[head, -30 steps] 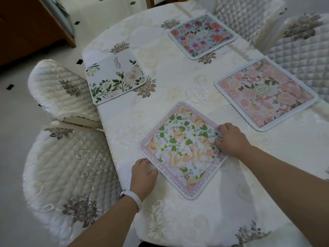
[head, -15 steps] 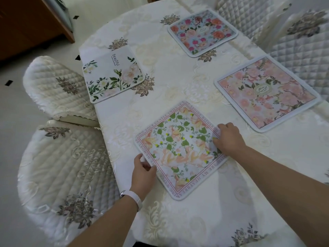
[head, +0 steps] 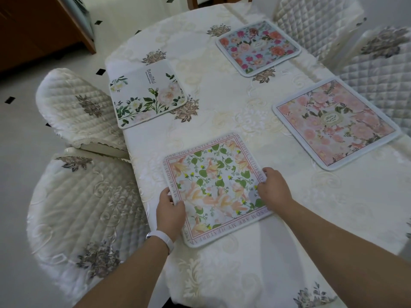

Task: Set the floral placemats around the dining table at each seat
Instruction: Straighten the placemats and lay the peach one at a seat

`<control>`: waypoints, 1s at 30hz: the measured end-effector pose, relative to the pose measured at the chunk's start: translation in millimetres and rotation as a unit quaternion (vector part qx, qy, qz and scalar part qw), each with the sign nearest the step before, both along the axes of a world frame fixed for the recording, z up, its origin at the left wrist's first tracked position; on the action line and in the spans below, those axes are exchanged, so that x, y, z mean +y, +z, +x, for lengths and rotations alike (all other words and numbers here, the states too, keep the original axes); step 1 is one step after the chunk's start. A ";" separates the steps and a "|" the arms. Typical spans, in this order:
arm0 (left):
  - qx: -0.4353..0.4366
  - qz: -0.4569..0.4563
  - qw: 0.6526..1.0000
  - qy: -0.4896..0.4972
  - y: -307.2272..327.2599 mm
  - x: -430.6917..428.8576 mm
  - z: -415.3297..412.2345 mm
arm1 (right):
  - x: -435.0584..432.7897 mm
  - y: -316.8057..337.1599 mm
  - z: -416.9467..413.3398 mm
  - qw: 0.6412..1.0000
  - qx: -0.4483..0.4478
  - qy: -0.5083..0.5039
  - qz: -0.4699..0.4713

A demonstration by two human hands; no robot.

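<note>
A square placemat with green leaves and peach flowers (head: pixel 216 185) lies flat on the cream tablecloth of the dining table (head: pixel 222 103), near its front-left edge. My left hand (head: pixel 170 213) grips its left edge, thumb on top. My right hand (head: pixel 274 188) holds its right edge, fingers curled over the border. Three more mats lie on the table: a white one with the word Beautiful (head: pixel 146 94) at the left, a blue floral one (head: pixel 258 46) at the back, a pink floral one (head: pixel 335 123) at the right.
Quilted cream chairs stand along the left side (head: pixel 75 107) (head: pixel 86 207) and along the right side (head: pixel 378 63) (head: pixel 311 16). A brown wooden cabinet (head: pixel 33 30) stands at the far left on the pale tiled floor.
Both hands have turned the leaf-and-peach mat clockwise, squaring it more with the table edge. My left hand has shifted from its near corner onto its left edge.
</note>
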State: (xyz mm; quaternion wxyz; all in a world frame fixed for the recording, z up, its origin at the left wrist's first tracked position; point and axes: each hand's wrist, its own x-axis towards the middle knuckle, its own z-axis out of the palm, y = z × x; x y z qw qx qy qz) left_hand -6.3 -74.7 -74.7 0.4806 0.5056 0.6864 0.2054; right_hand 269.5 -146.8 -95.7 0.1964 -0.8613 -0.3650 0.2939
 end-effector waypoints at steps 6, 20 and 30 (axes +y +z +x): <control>0.010 0.026 1.000 0.007 3.1 18.7 -30.7 | 13.1 2.6 -31.0 0.999 0.026 0.006 0.021; 0.052 0.019 0.998 0.009 9.3 39.2 -86.1 | 49.0 -1.5 -91.8 0.997 -0.004 0.055 0.052; 0.078 -0.007 0.995 -0.066 -5.1 54.5 -101.7 | 42.8 -8.2 -88.2 0.994 -0.039 0.084 0.054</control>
